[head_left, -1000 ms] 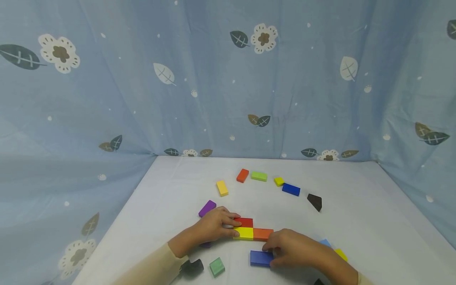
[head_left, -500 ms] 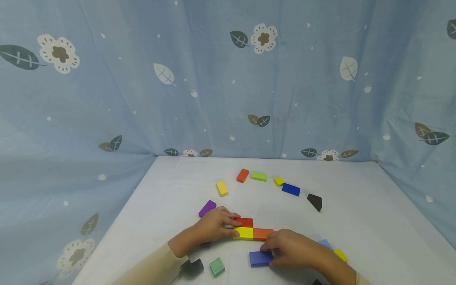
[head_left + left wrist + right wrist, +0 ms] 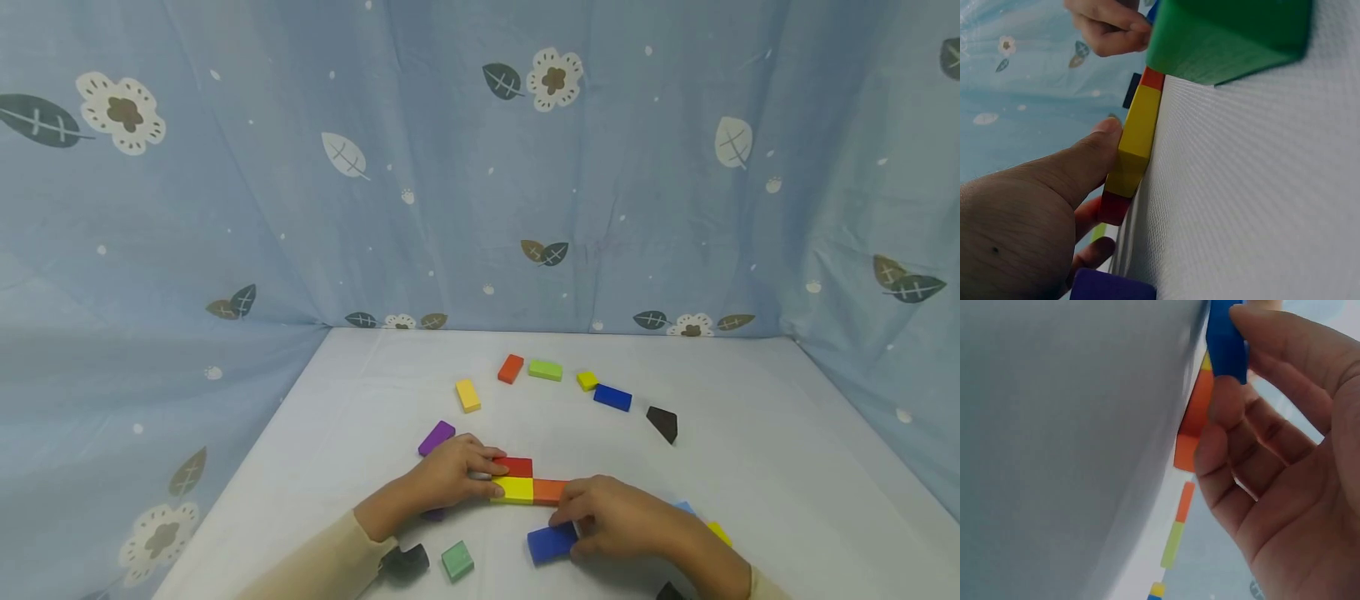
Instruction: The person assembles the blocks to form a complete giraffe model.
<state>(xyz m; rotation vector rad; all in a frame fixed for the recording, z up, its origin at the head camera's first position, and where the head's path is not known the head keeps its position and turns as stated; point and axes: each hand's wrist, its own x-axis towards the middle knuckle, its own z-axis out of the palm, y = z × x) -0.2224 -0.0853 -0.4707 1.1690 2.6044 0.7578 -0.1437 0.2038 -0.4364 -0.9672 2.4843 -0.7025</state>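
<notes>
In the head view, my left hand (image 3: 448,473) rests at the left end of a small group of flat blocks. Its fingers lie extended, touching the red block (image 3: 516,467) and the yellow block (image 3: 516,490). An orange block (image 3: 547,492) adjoins the yellow one on the right. My right hand (image 3: 618,521) pinches a blue rectangular block (image 3: 550,544) by its right end, in front of the orange block. The right wrist view shows the thumb and fingertips on the blue block (image 3: 1227,344). Part of the orange block is hidden behind that hand.
Near my left forearm lie a green block (image 3: 457,562), a dark curved block (image 3: 406,565) and a purple block (image 3: 437,438). Several coloured blocks arc behind, including a dark blue one (image 3: 612,397) and a black one (image 3: 663,424). A yellow block (image 3: 719,533) lies beyond my right wrist.
The blue block has turned slightly, its right end now farther from me. My right hand has shifted a little away from me with it. My left hand stays in place.
</notes>
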